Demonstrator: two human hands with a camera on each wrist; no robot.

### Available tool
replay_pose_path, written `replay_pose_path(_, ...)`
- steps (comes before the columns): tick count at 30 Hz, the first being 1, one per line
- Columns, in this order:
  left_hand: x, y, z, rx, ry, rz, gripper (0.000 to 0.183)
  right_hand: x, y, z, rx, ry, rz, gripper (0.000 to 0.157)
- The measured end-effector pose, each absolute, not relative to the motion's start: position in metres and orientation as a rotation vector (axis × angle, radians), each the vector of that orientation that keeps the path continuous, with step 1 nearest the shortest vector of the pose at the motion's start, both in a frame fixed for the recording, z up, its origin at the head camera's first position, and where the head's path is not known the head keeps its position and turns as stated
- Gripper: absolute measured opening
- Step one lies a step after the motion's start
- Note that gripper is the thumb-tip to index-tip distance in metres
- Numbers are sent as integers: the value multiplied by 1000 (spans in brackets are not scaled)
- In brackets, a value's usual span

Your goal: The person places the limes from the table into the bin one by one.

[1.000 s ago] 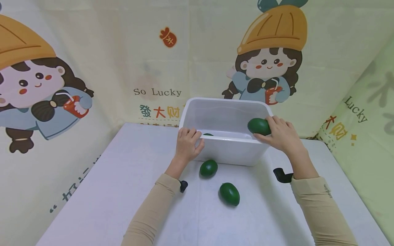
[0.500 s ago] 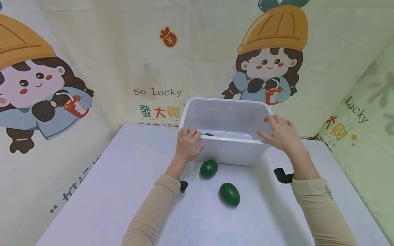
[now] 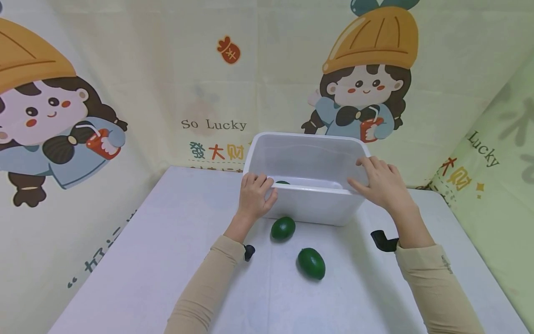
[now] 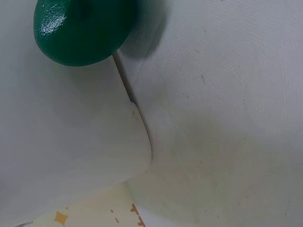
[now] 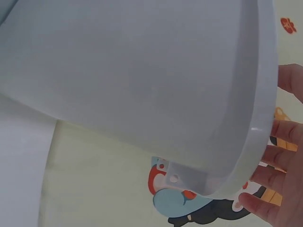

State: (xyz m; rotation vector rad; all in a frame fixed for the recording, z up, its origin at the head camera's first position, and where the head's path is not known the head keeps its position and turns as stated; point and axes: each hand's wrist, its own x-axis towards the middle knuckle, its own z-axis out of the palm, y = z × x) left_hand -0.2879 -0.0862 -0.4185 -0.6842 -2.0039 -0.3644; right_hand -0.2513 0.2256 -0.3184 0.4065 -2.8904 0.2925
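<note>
A white plastic bin (image 3: 308, 204) stands on the table. Fingers of my left hand (image 3: 253, 197) curl over its near rim at the left corner, gripping it. At the right end my right hand (image 3: 383, 183) is spread over the rim and holds nothing. The right wrist view shows those fingers (image 5: 269, 177) loosely apart beside the bin's edge (image 5: 265, 94). Inside the bin, the top of a dark green fruit (image 3: 282, 183) peeks above the near wall; the rest of the floor is partly hidden. Another glossy, egg-shaped green fruit (image 3: 283, 229) lies close in front of the bin.
Nearer on the white table (image 3: 167, 260) lies one more green fruit (image 3: 311, 263). Behind the bin hangs a printed cloth backdrop (image 3: 283, 55), which also covers both sides. Black wrist mounts (image 3: 384, 241) stick out from the sleeves.
My right hand has let go of the green fruit it held over the bin's right end, and that fruit has dropped out of sight. The left hand keeps its place on the rim.
</note>
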Motion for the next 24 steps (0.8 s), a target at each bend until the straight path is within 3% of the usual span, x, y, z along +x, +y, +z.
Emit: replay_pose_path(24,-287,-84,-417,-674,-1999,-340,40,-211,216,-327,491,-2723,307,57)
